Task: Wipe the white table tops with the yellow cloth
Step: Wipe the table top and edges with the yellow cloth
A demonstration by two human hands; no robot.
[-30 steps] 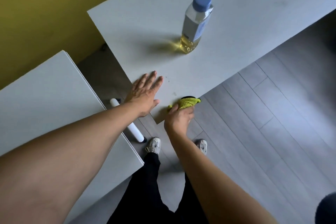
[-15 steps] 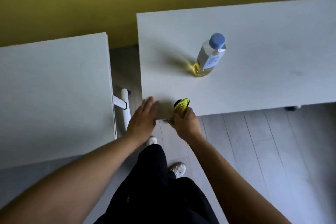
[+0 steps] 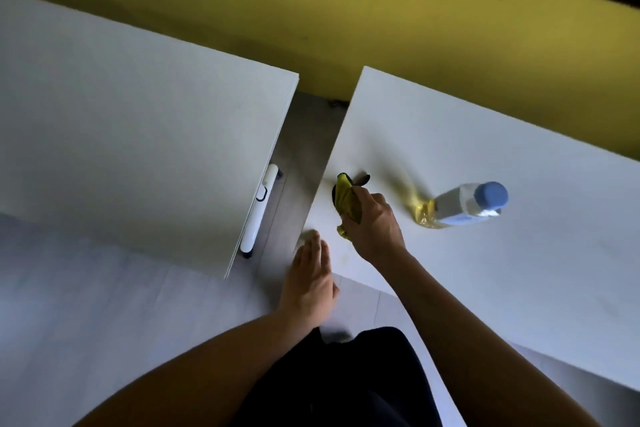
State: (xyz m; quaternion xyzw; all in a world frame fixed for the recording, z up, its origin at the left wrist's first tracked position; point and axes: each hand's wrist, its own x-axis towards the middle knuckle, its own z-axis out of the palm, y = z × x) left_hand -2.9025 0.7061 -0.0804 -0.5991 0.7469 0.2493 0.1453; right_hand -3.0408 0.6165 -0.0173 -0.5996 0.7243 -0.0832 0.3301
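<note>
Desks come first: two white rectangular desks stand side by side before a mustard-yellow wall (image 3: 311, 3), with a narrow strip of grey floor (image 3: 304, 149) showing in the gap between them. One white desk on the left (image 3: 121, 114) carries nothing that shows; under its right edge a white tubular leg bar (image 3: 258, 215) with dark end caps lies along the gap. Its neighbour, the white desk on the right (image 3: 502, 270), carries the things in use. Dark trousers (image 3: 346, 385) fill the bottom middle of the view, between two bare forearms. On the right desk stands a clear plastic bottle with a blue cap (image 3: 464, 206), a little yellow liquid at its base, a pale label round its body; it sits apart from the hands, to their right. The right hand (image 3: 374, 225) rests on the right desk near its left edge, fingers curled round a crumpled yellow cloth (image 3: 348, 201), which touches the desktop just ahead of the knuckles. The left hand (image 3: 310, 281) is flat, fingers straight and together, at the near left corner of the same desk, holding nothing.
</note>
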